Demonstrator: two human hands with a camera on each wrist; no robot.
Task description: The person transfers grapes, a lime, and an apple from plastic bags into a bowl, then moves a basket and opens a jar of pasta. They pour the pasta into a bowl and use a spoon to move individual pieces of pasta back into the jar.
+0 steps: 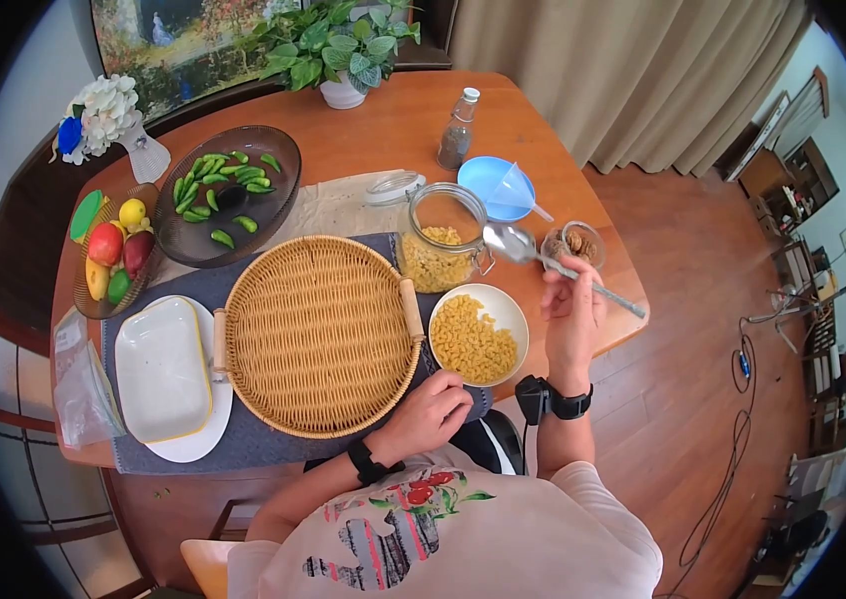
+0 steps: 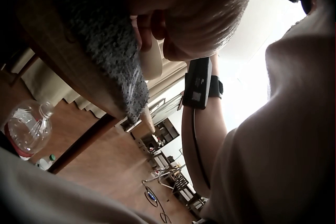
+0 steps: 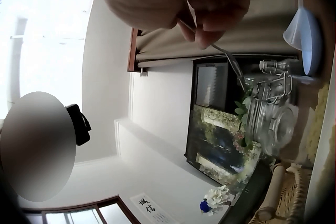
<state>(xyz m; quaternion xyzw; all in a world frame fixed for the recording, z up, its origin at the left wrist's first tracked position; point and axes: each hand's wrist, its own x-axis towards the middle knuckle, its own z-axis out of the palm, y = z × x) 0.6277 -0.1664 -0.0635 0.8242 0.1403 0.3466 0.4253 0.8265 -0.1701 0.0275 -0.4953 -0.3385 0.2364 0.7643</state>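
Note:
In the head view my right hand [image 1: 574, 309] pinches the handle of a metal spoon [image 1: 513, 244], whose bowl is held in the air by the rim of an open glass jar [image 1: 435, 262] partly filled with yellow pasta. Below the jar is a white bowl [image 1: 515, 311] with more pasta. My left hand [image 1: 425, 411] rests at the table edge beside that bowl, fingers loosely curled and holding nothing. In the right wrist view, the right hand [image 3: 184, 3] grips the spoon [image 3: 231, 61]. The left wrist view shows the left hand [image 2: 194, 19] near the cloth, its fingertips partly hidden.
A wicker tray [image 1: 323, 334] lies left of the pasta bowl, with white dishes [image 1: 165, 369] beyond it. Behind are a plate of green peppers [image 1: 273, 215], a blue bowl with a funnel [image 1: 496, 185], and a bottle [image 1: 457, 135]. A small glass bowl [image 1: 592, 240] stands right of the jar.

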